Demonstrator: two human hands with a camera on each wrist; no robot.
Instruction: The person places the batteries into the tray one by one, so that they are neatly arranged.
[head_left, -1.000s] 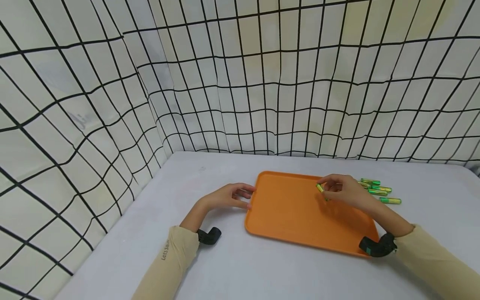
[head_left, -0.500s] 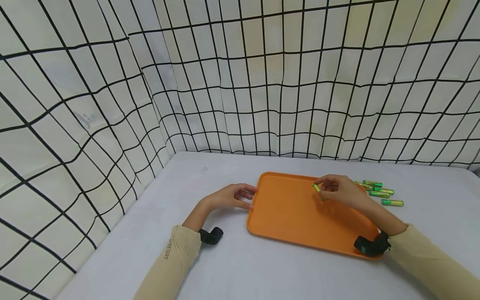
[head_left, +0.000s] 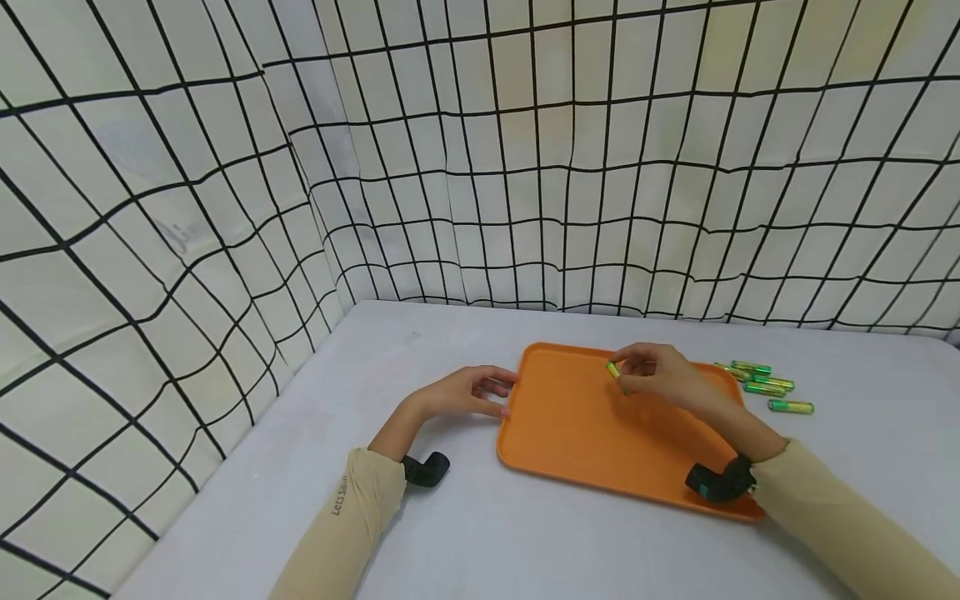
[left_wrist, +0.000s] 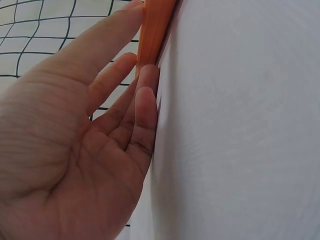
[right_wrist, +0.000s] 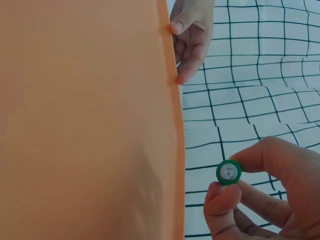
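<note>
My right hand (head_left: 663,379) pinches a green and yellow battery (head_left: 614,369) between thumb and fingers, over the far half of the orange tray (head_left: 577,442). In the right wrist view the battery's silver end (right_wrist: 229,172) faces the camera, ringed in green. My left hand (head_left: 457,393) lies at the tray's left side, with thumb and fingertips at the rim. The left wrist view shows the fingers (left_wrist: 146,107) loosely extended along the orange edge (left_wrist: 152,37), just above the white surface.
Several more batteries (head_left: 765,389) lie in a cluster on the white table (head_left: 450,533), right of the tray. One battery (head_left: 791,407) lies a little apart, nearer me. White walls with a black grid (head_left: 570,208) stand behind and to the left.
My right hand has moved left over the tray with the battery in its fingers. The left hand stays at the tray's rim. The head view has shifted slightly.
</note>
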